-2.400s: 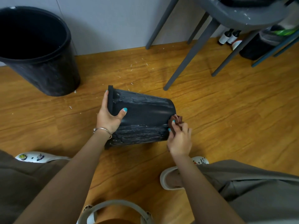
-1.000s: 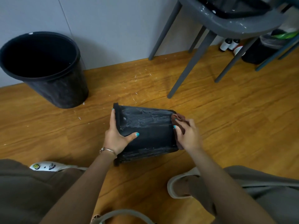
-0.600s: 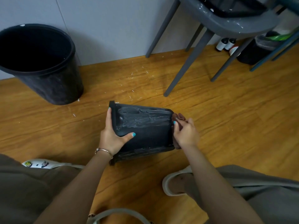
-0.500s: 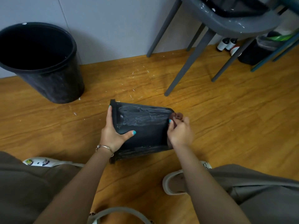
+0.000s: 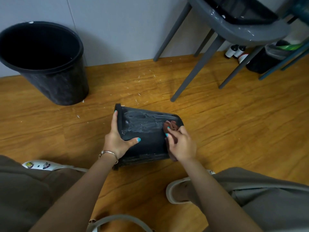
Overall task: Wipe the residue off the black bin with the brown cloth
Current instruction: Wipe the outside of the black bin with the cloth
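Floor (image 5: 234, 131): wood, flecked with white scrapings around the work. A second bin (image 5: 46, 64) stands upright by the wall, untouched by either hand.

Black bin (image 5: 147, 136) lies on its side on the floor between the knees, rim to the left, base to the right. Whitish residue streaks across its upper wall; the patch nearer the person looks cleaner.

Left hand (image 5: 118, 139) grips the rim end, thumb on the wall, steadying it.

Right hand (image 5: 182, 144) pinches the brown cloth (image 5: 168, 127) against the wall. Half a second ago it sat at the base edge; now it is in over the wall, cloth at the right end of the streaks. The bin has not shifted.

Reads as a wiping stroke starting leftward. Most of the cloth is hidden under the fingers, so contact pressure is a guess. Most residue remains.
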The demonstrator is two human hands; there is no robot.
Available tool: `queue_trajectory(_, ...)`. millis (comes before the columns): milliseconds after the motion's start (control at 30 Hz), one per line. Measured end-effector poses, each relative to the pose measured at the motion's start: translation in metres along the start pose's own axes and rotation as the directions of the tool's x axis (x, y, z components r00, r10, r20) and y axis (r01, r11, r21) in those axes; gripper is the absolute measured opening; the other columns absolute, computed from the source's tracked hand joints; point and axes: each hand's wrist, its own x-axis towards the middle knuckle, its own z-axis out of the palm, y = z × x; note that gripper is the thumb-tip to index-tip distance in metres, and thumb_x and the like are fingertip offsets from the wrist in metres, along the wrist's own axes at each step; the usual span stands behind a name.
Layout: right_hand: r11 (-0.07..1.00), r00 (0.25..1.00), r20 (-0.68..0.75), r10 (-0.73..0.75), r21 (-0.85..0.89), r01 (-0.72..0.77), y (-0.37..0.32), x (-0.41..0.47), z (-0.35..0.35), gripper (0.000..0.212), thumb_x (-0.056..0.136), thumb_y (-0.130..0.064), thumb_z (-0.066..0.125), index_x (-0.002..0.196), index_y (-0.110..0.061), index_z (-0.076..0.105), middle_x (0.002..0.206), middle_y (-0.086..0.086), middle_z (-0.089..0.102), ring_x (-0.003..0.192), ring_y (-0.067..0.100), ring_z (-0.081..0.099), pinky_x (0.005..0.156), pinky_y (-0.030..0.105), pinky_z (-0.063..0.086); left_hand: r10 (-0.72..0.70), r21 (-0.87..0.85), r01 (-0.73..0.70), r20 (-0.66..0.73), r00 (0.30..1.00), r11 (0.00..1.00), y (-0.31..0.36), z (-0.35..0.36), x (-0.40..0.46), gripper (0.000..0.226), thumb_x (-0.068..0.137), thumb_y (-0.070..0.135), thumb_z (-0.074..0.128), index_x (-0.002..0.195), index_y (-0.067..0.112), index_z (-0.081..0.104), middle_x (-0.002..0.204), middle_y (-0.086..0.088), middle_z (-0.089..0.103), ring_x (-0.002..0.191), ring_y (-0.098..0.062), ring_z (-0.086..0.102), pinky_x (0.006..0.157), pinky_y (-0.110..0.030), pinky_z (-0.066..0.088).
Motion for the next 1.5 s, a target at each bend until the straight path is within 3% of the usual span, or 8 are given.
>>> queue_trajectory(133,0.936,0.935,-0.059,0.351,-0.015,-0.352,-0.005,0.012,-0.004,0.031,0.097,-0.037,0.049,0.121,-0.026,0.065,0.121,0.000,0.048,0.098,0.021,0.055,0.070,0.029,0.043,0.004,-0.010,-0.004,0.016,1.000,1.000,0.001,0.000,0.001,0.126,0.063,0.022,0.088,0.149,0.042,-0.001,0.136,0.005,0.050,0.120,-0.017,0.052,0.100,-0.029,0.042)
queue_trajectory(333,0.992,0.993,-0.039,-0.109,-0.065,0.106,-0.038,-0.011,0.006,0.026,0.091,-0.036,0.058,0.112,-0.028,0.071,0.102,-0.002,0.055,0.085,0.018,0.057,0.055,0.025,0.043,0.014,0.059,-0.027,0.205,0.979,0.998,-0.006,-0.014,0.005,0.133,0.068,0.016,0.085,0.145,0.042,-0.020,0.133,0.011,0.044,0.119,-0.010,0.047,0.101,-0.027,0.038)
queue_trajectory(500,0.954,0.954,-0.048,0.296,-0.036,-0.298,-0.033,0.004,-0.002,0.029,0.097,-0.038,0.050,0.119,-0.028,0.064,0.116,-0.002,0.046,0.093,0.018,0.054,0.066,0.028,0.040,0.014,0.059,-0.025,0.177,0.984,0.998,-0.006,-0.008,0.003,0.130,0.071,0.014,0.082,0.145,0.042,-0.021,0.126,0.014,0.047,0.114,-0.010,0.049,0.096,-0.022,0.038)
queue_trajectory(700,0.994,0.995,-0.008,-0.096,-0.047,0.096,-0.061,-0.017,0.008,0.028,0.091,-0.036,0.059,0.116,-0.029,0.069,0.107,-0.003,0.054,0.089,0.017,0.055,0.059,0.026,0.043,0.019,0.085,-0.033,0.161,0.987,0.996,-0.009,-0.009,-0.001,0.130,0.071,0.014,0.082,0.144,0.042,-0.021,0.137,0.001,0.050,0.119,-0.019,0.053,0.096,-0.027,0.041)
queue_trajectory(867,0.973,0.979,-0.014,0.204,-0.106,-0.205,-0.031,-0.003,-0.004,0.031,0.096,-0.040,0.051,0.123,-0.031,0.063,0.119,-0.004,0.046,0.100,0.017,0.052,0.069,0.028,0.043,0.027,0.066,-0.038,0.157,0.987,0.997,-0.003,-0.007,0.000,0.130,0.071,0.012,0.082,0.145,0.043,-0.020,0.138,0.002,0.048,0.122,-0.022,0.051,0.099,-0.031,0.040)
queue_trajectory(1067,0.983,0.983,0.003,-0.183,-0.003,0.183,-0.086,-0.029,0.012,0.027,0.089,-0.035,0.063,0.114,-0.028,0.070,0.106,-0.004,0.054,0.089,0.016,0.056,0.061,0.028,0.049,0.023,0.078,-0.035,0.153,0.988,0.996,-0.006,-0.009,-0.001,0.128,0.072,0.012,0.082,0.146,0.041,-0.019,0.133,0.001,0.053,0.105,-0.011,0.053,0.089,-0.022,0.039)
queue_trajectory(1267,0.989,0.991,-0.026,0.134,-0.065,-0.135,-0.050,-0.010,-0.002,0.029,0.094,-0.037,0.055,0.121,-0.031,0.065,0.116,-0.004,0.049,0.101,0.017,0.052,0.066,0.027,0.042,0.016,0.048,-0.023,0.138,0.990,0.999,-0.003,-0.004,0.000,0.127,0.073,0.012,0.081,0.145,0.042,-0.019,0.137,0.000,0.051,0.121,-0.023,0.052,0.096,-0.027,0.038)
queue_trajectory(1500,0.982,0.982,0.047,-0.184,0.057,0.181,-0.081,-0.014,-0.001,0.030,0.093,-0.040,0.057,0.121,-0.034,0.066,0.108,-0.007,0.052,0.098,0.014,0.055,0.067,0.027,0.046,0.072,0.005,-0.076,0.290,0.954,0.997,-0.014,-0.013,0.005,0.132,0.074,0.008,0.079,0.135,0.049,-0.030,0.146,0.003,0.037,0.128,-0.017,0.045,0.105,-0.033,0.039)
